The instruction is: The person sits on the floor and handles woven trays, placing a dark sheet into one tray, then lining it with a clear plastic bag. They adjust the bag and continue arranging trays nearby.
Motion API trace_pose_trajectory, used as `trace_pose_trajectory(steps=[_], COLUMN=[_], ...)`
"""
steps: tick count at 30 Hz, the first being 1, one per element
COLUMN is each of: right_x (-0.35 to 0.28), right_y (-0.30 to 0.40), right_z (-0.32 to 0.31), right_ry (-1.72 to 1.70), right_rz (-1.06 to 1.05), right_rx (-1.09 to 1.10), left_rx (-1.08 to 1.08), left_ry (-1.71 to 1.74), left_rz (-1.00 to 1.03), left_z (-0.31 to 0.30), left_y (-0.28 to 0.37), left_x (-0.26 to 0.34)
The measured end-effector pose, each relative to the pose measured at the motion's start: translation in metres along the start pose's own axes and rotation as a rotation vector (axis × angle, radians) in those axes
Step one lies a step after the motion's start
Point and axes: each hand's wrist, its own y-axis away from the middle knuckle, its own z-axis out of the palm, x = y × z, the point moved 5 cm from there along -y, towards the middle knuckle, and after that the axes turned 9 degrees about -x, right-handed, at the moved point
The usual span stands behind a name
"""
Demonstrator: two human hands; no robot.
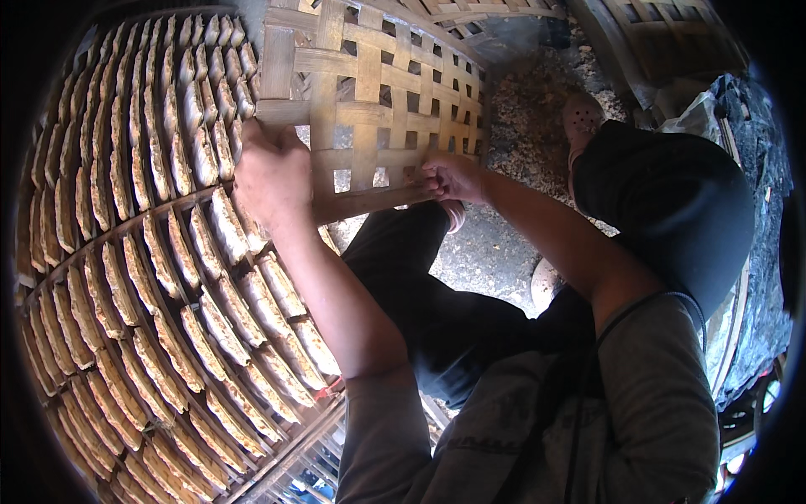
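Observation:
A woven bamboo tray (378, 88) with square gaps stands tilted before me. My left hand (275, 173) is closed around the left end of its wooden edge. At the near edge of the tray, toward its right end, the fingers of my right hand (458, 178) curl over the frame. Close by on the left, rows of pale slabs with rough brown edges (182, 258) stand upright, possibly tempeh. A slatted rack (289, 450) bears them, split by a wooden bar (135, 220). My left hand hides a few of the slabs.
Crumbs (535, 94) litter the concrete floor (488, 261) beyond my legs. A clog-type shoe (582, 116) shows at the right, near crumpled plastic sheeting (752, 252). Another woven panel (667, 16) and a wooden frame lie at the top right.

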Motion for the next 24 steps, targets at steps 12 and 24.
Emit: trace_pose_trajectory(steps=[12,24], right_x=[0.006,-0.04], right_y=[0.007,0.032], right_z=[-0.045,-0.014], right_ry=[1.442,0.753], right_rz=[-0.03,-0.377], right_rx=[0.308,0.557], left_rx=[0.015,-0.017], left_ry=[0.044,0.39], left_rz=[0.066,0.154], left_z=[-0.003,-0.01], left_y=[0.004,0.035], left_x=[0.003,-0.026])
